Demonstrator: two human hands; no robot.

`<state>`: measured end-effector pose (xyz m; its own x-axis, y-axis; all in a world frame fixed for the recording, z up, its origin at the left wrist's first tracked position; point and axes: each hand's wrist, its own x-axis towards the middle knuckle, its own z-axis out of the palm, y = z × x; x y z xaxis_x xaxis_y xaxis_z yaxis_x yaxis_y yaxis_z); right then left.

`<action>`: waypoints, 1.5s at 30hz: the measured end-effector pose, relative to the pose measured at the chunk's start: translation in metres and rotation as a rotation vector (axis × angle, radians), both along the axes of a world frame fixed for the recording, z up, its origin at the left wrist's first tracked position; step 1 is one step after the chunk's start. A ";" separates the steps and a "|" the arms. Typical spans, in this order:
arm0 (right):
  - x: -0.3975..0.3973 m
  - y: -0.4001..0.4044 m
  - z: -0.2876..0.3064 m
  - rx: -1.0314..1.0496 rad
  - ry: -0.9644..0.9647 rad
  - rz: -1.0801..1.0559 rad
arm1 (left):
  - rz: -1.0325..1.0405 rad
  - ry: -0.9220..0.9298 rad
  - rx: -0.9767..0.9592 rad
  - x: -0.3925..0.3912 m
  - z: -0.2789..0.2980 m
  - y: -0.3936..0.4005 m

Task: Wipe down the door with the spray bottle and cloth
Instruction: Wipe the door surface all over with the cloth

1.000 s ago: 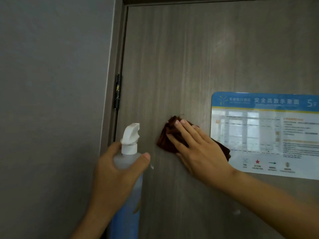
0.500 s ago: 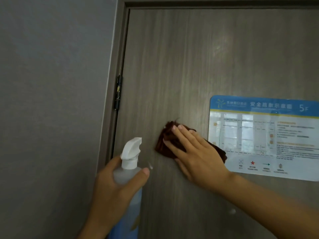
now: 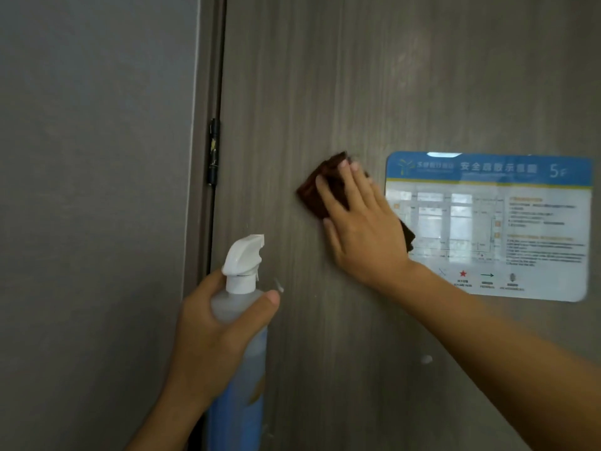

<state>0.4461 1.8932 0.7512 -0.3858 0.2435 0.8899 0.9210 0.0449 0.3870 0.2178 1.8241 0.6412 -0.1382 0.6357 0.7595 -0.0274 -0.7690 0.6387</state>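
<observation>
Head view: right hand [image 3: 361,229] flat on door [image 3: 325,92], fingers spread, pressing dark brown cloth [image 3: 320,193] against panel at mid-height, just left of blue-topped evacuation sign [image 3: 507,229]; cloth's lower right corner overlaps sign's left edge. Left hand [image 3: 211,336] clenched around neck of spray bottle [image 3: 240,320], thumb across front; bottle upright near door's hinge edge, white nozzle toward door. Black hinge [image 3: 213,151] above bottle. White droplets [image 3: 426,359] on panel below right forearm. Grey wall [image 3: 97,190] left of frame.
</observation>
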 end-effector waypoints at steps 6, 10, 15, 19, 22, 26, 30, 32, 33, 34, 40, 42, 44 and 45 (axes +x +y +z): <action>0.042 -0.009 -0.076 -0.064 -0.303 -0.080 | 0.012 0.015 0.005 -0.001 0.000 0.002; 0.046 -0.014 -0.042 -0.006 -0.179 -0.108 | 0.005 0.013 0.009 0.000 0.001 0.004; 0.012 -0.006 0.014 0.058 0.135 -0.032 | -0.013 0.012 0.011 0.002 -0.001 0.005; 0.002 0.000 -0.020 0.025 0.034 0.011 | -0.029 -0.029 -0.026 0.005 -0.005 0.011; 0.015 0.000 -0.067 -0.050 -0.159 0.001 | -0.024 -0.034 -0.034 0.005 -0.002 0.013; 0.027 -0.005 -0.069 -0.027 -0.109 -0.028 | -0.024 -0.023 -0.031 0.005 -0.001 0.014; 0.011 -0.003 -0.006 0.057 0.151 -0.023 | -0.037 -0.012 -0.025 0.005 -0.004 0.014; -0.002 0.002 0.018 0.080 0.236 -0.004 | -0.054 -0.002 -0.016 0.007 -0.004 0.013; -0.009 0.005 0.024 0.093 0.257 0.004 | -0.058 -0.002 -0.006 0.008 -0.004 0.013; -0.015 0.007 0.025 0.105 0.262 0.015 | -0.059 -0.002 0.002 0.008 -0.003 0.014; -0.017 0.012 -0.055 -0.027 -0.235 0.057 | -0.005 -0.018 0.000 0.004 -0.002 0.020; -0.001 0.011 -0.086 -0.064 -0.379 0.002 | 0.007 -0.014 0.009 0.004 -0.003 0.021; 0.015 0.007 -0.092 -0.086 -0.432 -0.044 | 0.009 -0.020 0.007 0.003 -0.003 0.022; 0.019 0.005 -0.086 -0.072 -0.425 -0.057 | 0.008 -0.021 0.006 0.003 -0.003 0.022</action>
